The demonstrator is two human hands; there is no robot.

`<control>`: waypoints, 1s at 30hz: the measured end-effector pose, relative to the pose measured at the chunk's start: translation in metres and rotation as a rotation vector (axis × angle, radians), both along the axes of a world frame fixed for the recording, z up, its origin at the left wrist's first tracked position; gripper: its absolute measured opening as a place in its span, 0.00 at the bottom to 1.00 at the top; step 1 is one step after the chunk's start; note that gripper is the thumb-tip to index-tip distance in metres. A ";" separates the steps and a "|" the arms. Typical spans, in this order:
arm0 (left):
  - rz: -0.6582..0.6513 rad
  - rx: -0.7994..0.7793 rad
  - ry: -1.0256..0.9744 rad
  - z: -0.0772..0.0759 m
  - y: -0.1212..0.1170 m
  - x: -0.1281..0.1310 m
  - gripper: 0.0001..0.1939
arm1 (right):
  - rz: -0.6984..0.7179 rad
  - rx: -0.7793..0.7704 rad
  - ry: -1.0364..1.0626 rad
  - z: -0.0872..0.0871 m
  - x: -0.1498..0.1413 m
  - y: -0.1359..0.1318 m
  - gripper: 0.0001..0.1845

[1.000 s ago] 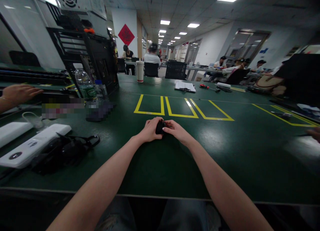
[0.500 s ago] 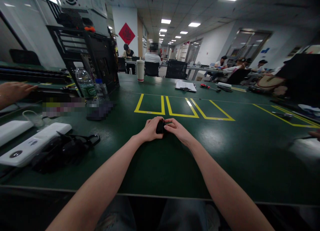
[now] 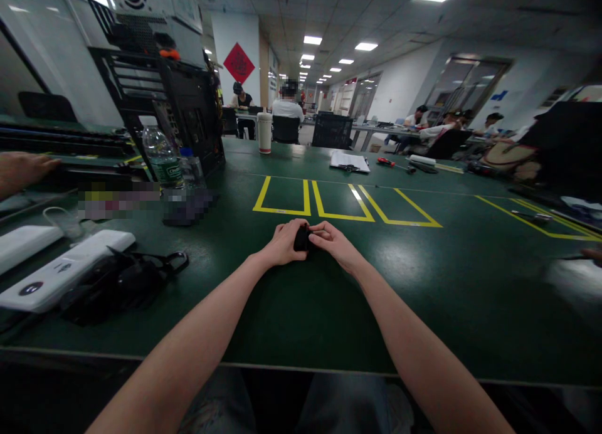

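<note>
A small black object point(image 3: 301, 238) is clamped by the left hand point(image 3: 282, 243), seemingly for steadiness, on the near side of the yellow tape outlines point(image 3: 282, 212) on the surface point(image 3: 301, 321); the right hand point(image 3: 332, 241) is set at its right side; whether that grip is closed cannot be made out.

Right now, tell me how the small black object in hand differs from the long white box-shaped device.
The small black object is dark and compact; the long white box-shaped device is pale and elongated. The left hand grips the black object; the white device lies on the green table, no hand on it.
</note>
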State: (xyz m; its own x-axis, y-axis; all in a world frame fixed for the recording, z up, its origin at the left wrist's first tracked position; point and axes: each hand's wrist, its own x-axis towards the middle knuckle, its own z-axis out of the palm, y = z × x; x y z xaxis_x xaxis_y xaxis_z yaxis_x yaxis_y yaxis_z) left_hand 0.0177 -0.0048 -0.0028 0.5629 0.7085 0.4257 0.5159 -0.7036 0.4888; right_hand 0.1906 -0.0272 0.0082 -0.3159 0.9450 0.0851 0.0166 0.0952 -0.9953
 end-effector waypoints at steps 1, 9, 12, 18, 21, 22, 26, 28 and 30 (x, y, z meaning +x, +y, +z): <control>0.001 0.000 0.002 0.000 0.000 0.000 0.32 | -0.023 0.009 -0.008 -0.001 -0.001 0.001 0.13; -0.006 0.005 -0.004 0.002 -0.002 0.000 0.31 | -0.050 -0.035 -0.051 -0.003 -0.001 0.007 0.19; -0.005 0.002 0.002 0.003 -0.002 0.000 0.30 | -0.035 -0.038 -0.048 -0.002 0.000 0.007 0.18; 0.000 0.003 0.003 0.002 -0.002 -0.001 0.32 | 0.088 -0.021 0.015 0.002 0.003 0.000 0.22; -0.007 -0.001 0.001 0.002 -0.002 -0.001 0.31 | 0.042 -0.029 -0.007 0.002 0.001 -0.001 0.16; -0.008 -0.003 0.003 0.002 -0.002 -0.001 0.31 | 0.006 -0.025 -0.017 0.001 0.000 -0.001 0.14; -0.003 0.004 0.009 0.002 -0.002 -0.001 0.31 | -0.078 -0.021 -0.050 -0.003 -0.004 0.003 0.15; 0.001 0.012 0.010 0.001 -0.001 0.000 0.32 | -0.069 -0.031 -0.049 -0.005 -0.004 0.005 0.16; 0.002 0.019 0.008 0.000 0.000 0.000 0.32 | -0.052 -0.039 -0.049 -0.004 -0.003 0.006 0.16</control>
